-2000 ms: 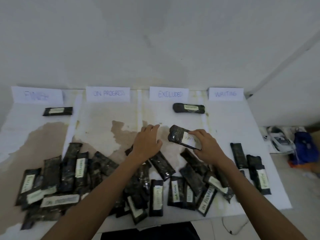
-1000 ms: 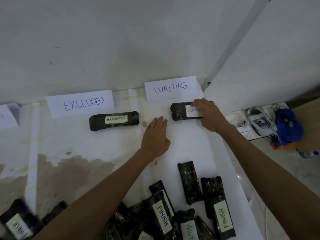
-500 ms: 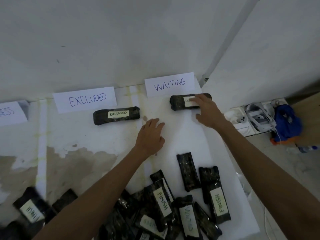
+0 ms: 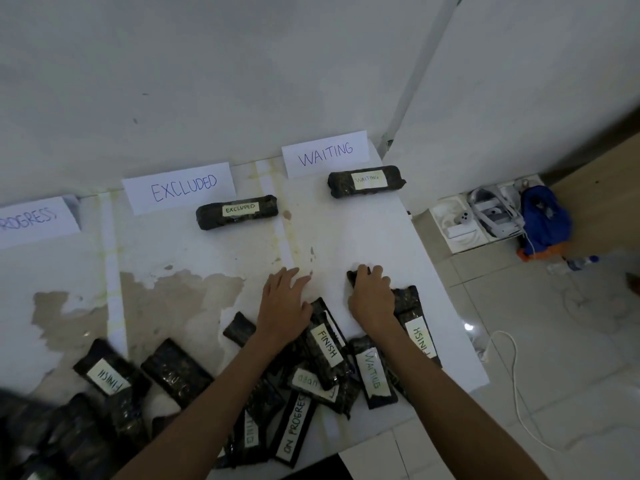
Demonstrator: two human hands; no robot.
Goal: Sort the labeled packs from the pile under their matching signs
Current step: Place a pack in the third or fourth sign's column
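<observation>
Gripping next pack (image 4: 351, 276) at far edge of pile (image 4: 332, 358) with right hand (image 4: 372, 296), fingers (image 4: 377, 271) curled over it; resting left hand (image 4: 285, 302) flat on bench (image 4: 363, 233), holding nothing. Next: lift, turn over, read label before placing.

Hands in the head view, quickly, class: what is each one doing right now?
Left hand: open, flat on the table, holding nothing.
Right hand: fingers curled over a dark pack.

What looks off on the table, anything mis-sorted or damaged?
Nothing mis-sorted: the EXCLUDED pack lies under the EXCLUDED sign, the WAITING pack under the WAITING sign. The table has brown patches where its white surface looks peeled, and yellowish stains.
</observation>
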